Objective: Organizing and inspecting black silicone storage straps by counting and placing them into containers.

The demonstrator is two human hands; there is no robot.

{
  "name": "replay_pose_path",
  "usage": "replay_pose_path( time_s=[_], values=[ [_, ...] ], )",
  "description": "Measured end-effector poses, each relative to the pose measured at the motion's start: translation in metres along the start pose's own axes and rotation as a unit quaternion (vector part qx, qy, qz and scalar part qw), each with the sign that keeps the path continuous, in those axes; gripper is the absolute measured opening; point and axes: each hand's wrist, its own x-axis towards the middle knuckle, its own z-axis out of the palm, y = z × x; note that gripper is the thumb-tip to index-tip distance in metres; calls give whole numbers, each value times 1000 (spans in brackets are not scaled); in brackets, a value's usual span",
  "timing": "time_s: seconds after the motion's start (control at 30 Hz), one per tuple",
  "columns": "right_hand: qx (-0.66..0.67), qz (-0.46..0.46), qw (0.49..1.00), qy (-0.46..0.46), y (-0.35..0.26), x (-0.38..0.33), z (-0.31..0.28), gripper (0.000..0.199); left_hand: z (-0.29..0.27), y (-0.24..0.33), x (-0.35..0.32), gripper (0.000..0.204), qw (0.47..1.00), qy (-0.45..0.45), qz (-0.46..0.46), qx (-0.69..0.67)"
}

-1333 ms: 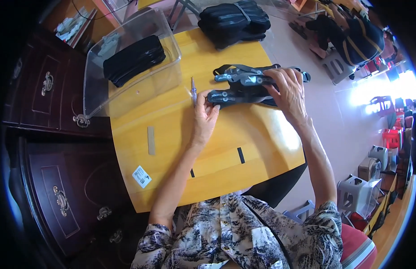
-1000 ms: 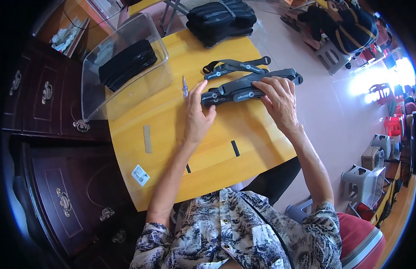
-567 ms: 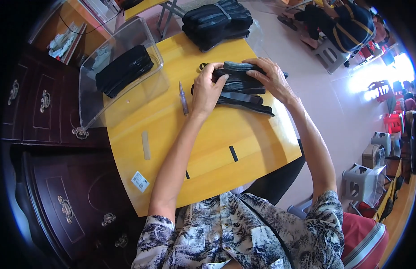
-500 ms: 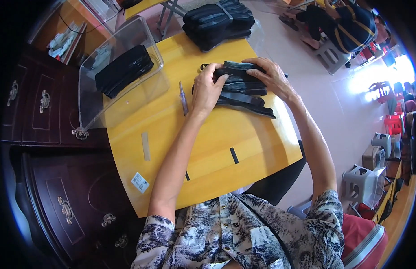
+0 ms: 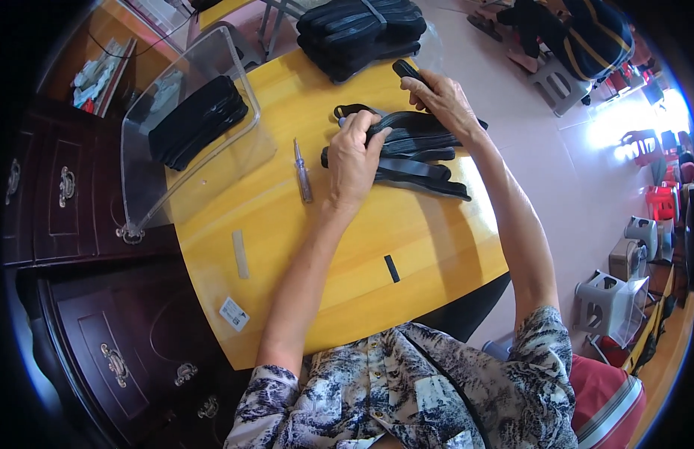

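Note:
A loose pile of black, flat, strap-like strips [image 5: 418, 133] lies on the yellow table in front of me. Above its far right side, my right hand [image 5: 446, 97] pinches one black strip [image 5: 407, 71], whose rounded end is raised. My left hand [image 5: 356, 150] is closed on the pile's left end, thumb and fingers bent over the strips. Left of that hand lies a screwdriver [image 5: 302, 172] with a clear purplish handle. Behind the pile, a strapped bundle of black strips [image 5: 360, 34] sits at the table's far edge.
A clear plastic bin [image 5: 130, 187] at the left holds black strips [image 5: 201, 120]. On the yellow table [image 5: 324, 277] lie a beige strip [image 5: 241, 254], a small black piece [image 5: 393, 269] and a white label [image 5: 233, 313]. Dark drawers [image 5: 62, 179] border the left; someone sits at the far right.
My right hand has lifted away from the pile, up and slightly left, with a black strip in it. My left hand stays on the pile.

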Motion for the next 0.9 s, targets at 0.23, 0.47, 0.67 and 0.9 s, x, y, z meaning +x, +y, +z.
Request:
replay_pose_path(
  time_s=[0.23, 0.47, 0.67, 0.9],
  values=[
    [146, 29, 974, 171, 1, 15, 10, 36, -2, 4, 2, 16, 1000, 2, -22, -20],
    [462, 97, 764, 440, 100, 46, -128, 26, -18, -12, -11, 16, 998, 43, -37, 27],
    [369, 33, 837, 403, 92, -33, -180, 37, -17, -19, 10, 17, 993, 61, -22, 96],
    [322, 165, 926, 111, 9, -139, -124, 46, -12, -63, 43, 25, 968, -82, -180, 152]
  ],
)
